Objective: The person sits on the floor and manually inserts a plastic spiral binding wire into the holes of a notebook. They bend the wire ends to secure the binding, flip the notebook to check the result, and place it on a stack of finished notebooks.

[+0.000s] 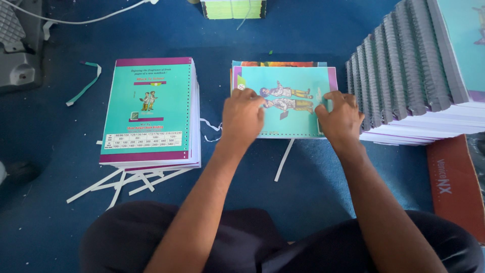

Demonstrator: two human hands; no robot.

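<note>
Blue carpet (313,30) under notebook cover (288,103), paper strips (126,184).

Both my forearms reach up from bottom centre of frame, nearly parallel. My left hand (242,117) at centre, palm down, fingers curled, knuckles up. My right hand (341,119) just right, same pose, fingertips pressing down.

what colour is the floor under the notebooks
Dark blue floor, seen in the head view.
</note>
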